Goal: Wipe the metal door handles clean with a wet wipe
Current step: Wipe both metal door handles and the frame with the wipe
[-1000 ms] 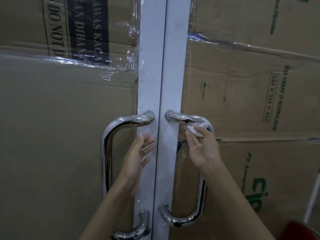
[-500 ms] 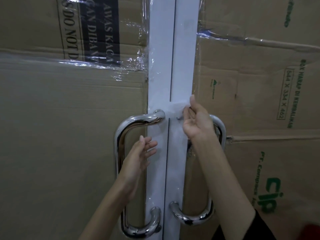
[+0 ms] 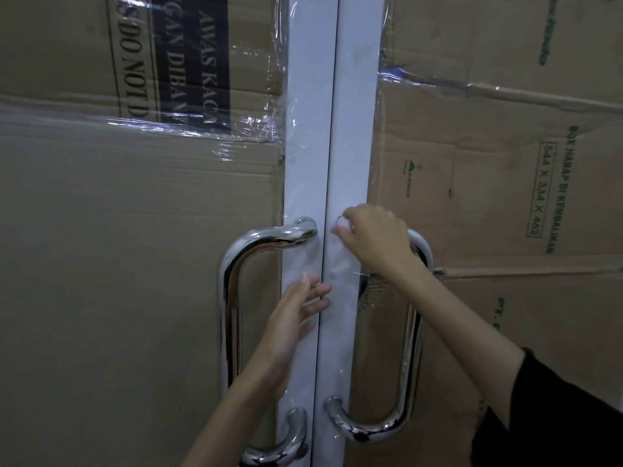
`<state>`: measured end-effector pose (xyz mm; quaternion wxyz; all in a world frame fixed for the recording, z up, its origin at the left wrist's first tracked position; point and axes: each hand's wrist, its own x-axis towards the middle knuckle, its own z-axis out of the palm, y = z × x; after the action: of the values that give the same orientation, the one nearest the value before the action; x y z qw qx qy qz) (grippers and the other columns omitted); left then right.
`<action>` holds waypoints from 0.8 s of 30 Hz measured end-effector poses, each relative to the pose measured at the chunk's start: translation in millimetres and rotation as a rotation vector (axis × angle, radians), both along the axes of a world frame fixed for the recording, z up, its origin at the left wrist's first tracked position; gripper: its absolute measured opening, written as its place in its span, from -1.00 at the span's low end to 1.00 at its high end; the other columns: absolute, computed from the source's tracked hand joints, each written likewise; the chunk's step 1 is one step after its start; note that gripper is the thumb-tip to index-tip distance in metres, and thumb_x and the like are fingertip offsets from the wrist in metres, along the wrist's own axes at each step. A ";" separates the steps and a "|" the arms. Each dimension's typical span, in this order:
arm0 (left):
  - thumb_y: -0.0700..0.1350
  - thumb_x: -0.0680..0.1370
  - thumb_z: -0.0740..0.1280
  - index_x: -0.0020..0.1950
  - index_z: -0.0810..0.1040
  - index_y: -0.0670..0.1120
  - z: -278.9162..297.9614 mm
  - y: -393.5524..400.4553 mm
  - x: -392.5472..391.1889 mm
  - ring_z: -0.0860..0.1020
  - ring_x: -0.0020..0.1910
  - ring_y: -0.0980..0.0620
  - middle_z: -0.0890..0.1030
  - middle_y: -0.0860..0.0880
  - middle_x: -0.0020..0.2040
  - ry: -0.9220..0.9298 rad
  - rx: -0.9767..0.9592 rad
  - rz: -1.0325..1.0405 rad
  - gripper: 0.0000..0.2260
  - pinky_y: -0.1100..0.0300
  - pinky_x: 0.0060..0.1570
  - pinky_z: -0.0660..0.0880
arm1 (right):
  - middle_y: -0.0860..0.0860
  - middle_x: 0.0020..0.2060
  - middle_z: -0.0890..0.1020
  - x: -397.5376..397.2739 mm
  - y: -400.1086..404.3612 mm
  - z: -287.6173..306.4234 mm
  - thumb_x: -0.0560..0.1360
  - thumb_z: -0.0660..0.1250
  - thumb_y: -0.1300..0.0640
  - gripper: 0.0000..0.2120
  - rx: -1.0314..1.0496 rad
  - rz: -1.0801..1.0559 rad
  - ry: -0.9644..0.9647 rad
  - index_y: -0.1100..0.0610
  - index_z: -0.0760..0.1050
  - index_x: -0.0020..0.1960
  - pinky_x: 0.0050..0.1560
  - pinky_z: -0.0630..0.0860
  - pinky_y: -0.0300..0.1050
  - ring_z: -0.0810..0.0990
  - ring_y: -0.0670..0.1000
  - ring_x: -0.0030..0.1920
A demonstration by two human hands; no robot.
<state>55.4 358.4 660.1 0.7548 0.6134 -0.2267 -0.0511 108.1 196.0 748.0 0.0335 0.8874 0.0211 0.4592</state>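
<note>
- Polished chrome made up both pull handles, each a tall bow fixed to a white door stile (image 3: pixel 350 136) on either side of the centre seam.
- The left handle (image 3: pixel 229 298) stood free, its upper end meeting the stile just above the left hand.
- The left hand (image 3: pixel 293 318) lay flat against the white stile inside that handle's bow, fingers spread and straight, gripping nothing.
- The right hand (image 3: pixel 374 241) was curled over the top bend of the right handle (image 3: pixel 413 348), covering its upper mount.
- The wet wipe (image 3: pixel 340 226) showed only as a small pale scrap at the right hand's fingertips, pinched against the handle's upper end; most of it was hidden by the hand.
- A black sleeve (image 3: pixel 553 419) covered the right forearm near the elbow.
- Brown cardboard (image 3: pixel 135 264) covered both door panels, held under clear plastic wrap (image 3: pixel 215 126); the sheets carried black and green print.
</note>
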 end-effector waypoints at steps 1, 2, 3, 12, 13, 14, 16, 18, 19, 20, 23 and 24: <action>0.10 0.61 0.03 0.27 0.45 0.02 -1.2 -0.5 -0.1 0.53 0.20 0.13 0.59 0.07 0.19 -0.001 0.007 -0.005 -0.65 0.06 0.36 0.33 | 0.07 -0.08 0.62 -1.0 -1.8 -4.5 0.55 0.22 -0.09 -0.68 -0.121 -0.076 0.035 0.18 0.51 -0.01 -0.22 0.34 -0.09 0.55 0.11 -0.16; 0.10 0.61 0.03 0.28 0.45 0.02 -2.4 -0.7 -0.5 0.53 0.20 0.13 0.59 0.07 0.19 0.000 0.012 -0.009 -0.64 0.06 0.36 0.33 | 0.06 -0.11 0.63 -4.7 -6.0 -5.5 0.55 0.21 -0.15 -0.64 -0.194 -0.115 0.046 0.16 0.51 -0.02 -0.21 0.29 -0.10 0.54 0.10 -0.19; 0.10 0.61 0.03 0.30 0.44 0.02 -3.8 0.1 -0.1 0.54 0.20 0.14 0.59 0.07 0.20 0.000 0.017 -0.010 -0.64 0.07 0.35 0.34 | 0.07 -0.15 0.64 -8.2 -13.2 -3.5 0.53 0.20 -0.21 -0.60 -0.176 -0.118 0.065 0.13 0.53 -0.04 -0.22 0.28 -0.10 0.55 0.10 -0.20; 0.08 0.63 0.02 0.31 0.43 0.00 2.6 -13.1 1.3 0.53 0.18 0.15 0.57 0.06 0.22 0.000 0.016 -0.043 -0.65 0.16 0.28 0.36 | 0.11 -0.36 0.64 -1.5 -3.0 -16.2 0.58 0.11 -0.03 -0.62 -0.140 -0.149 -0.060 0.19 0.56 -0.17 0.36 0.16 0.04 0.61 0.16 -0.25; 0.07 0.63 0.02 0.31 0.43 0.00 3.3 -15.7 1.0 0.53 0.18 0.15 0.57 0.06 0.22 -0.004 0.017 -0.056 -0.65 0.15 0.29 0.35 | 0.10 -0.33 0.66 -2.7 -10.6 -18.4 0.57 0.13 -0.01 -0.65 -0.141 -0.113 -0.079 0.18 0.60 -0.09 0.40 0.09 0.04 0.63 0.14 -0.24; 0.07 0.63 0.02 0.31 0.44 0.00 3.7 -17.1 0.8 0.53 0.18 0.15 0.58 0.06 0.21 -0.007 0.016 -0.065 -0.65 0.13 0.32 0.34 | 0.07 -0.32 0.67 -7.1 -20.2 -18.4 0.57 0.15 0.00 -0.67 -0.097 -0.052 -0.104 0.15 0.62 -0.08 0.42 0.04 0.03 0.64 0.12 -0.24; 0.07 0.63 0.03 0.32 0.44 -0.01 3.5 -17.3 2.2 0.53 0.19 0.14 0.58 0.07 0.21 -0.010 0.013 -0.063 -0.64 0.11 0.34 0.33 | 0.00 -0.38 0.62 -22.6 -37.3 -14.5 0.60 0.16 0.01 -0.64 0.101 0.040 -0.097 0.12 0.57 -0.25 0.46 0.02 0.06 0.59 0.06 -0.29; 0.06 0.63 0.03 0.32 0.43 -0.02 4.3 -17.5 5.5 0.53 0.20 0.13 0.57 0.05 0.22 -0.016 0.007 -0.046 -0.65 0.11 0.34 0.32 | 0.02 -0.46 0.55 -34.1 -47.9 -10.3 0.60 0.14 -0.02 -0.57 0.279 0.022 -0.063 0.15 0.47 -0.37 0.48 0.01 0.08 0.53 0.04 -0.34; 0.06 0.64 0.04 0.32 0.43 -0.01 5.9 -19.1 6.8 0.52 0.21 0.12 0.56 0.04 0.23 -0.017 0.003 -0.036 -0.65 0.10 0.34 0.32 | 0.02 -0.48 0.53 -34.1 -49.9 -9.1 0.60 0.13 -0.03 -0.55 0.315 -0.017 -0.064 0.14 0.41 -0.40 0.49 -0.01 0.09 0.53 0.05 -0.33; 0.05 0.64 0.04 0.31 0.44 0.00 8.2 -21.6 8.1 0.52 0.21 0.12 0.56 0.04 0.23 -0.018 0.000 -0.028 -0.67 0.10 0.34 0.32 | 0.02 -0.48 0.52 -32.0 -47.8 -7.8 0.60 0.11 -0.03 -0.54 0.319 -0.054 -0.077 0.12 0.37 -0.43 0.49 -0.02 0.09 0.55 0.08 -0.29; 0.04 0.65 0.05 0.32 0.43 0.01 16.4 -36.1 14.1 0.50 0.23 0.10 0.55 0.03 0.26 -0.025 -0.019 -0.016 -0.68 0.10 0.32 0.33 | 0.04 -0.29 0.67 -20.6 -26.6 -17.1 0.60 0.14 0.01 -0.62 0.207 -0.030 -0.134 0.10 0.56 -0.29 0.48 -0.04 0.05 0.61 0.09 -0.10; 0.03 0.65 0.05 0.33 0.43 0.01 18.5 -41.5 16.3 0.50 0.24 0.09 0.54 0.02 0.27 -0.024 -0.046 -0.021 -0.68 0.11 0.31 0.34 | 0.04 -0.18 0.70 -18.0 -19.2 -23.8 0.59 0.18 0.04 -0.69 0.121 0.040 -0.170 0.13 0.63 -0.16 0.47 -0.02 0.04 0.63 0.08 -0.03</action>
<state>71.7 317.0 678.6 0.7653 0.5942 -0.2431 -0.0464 90.0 176.8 724.2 -0.0277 0.8452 0.0081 0.5337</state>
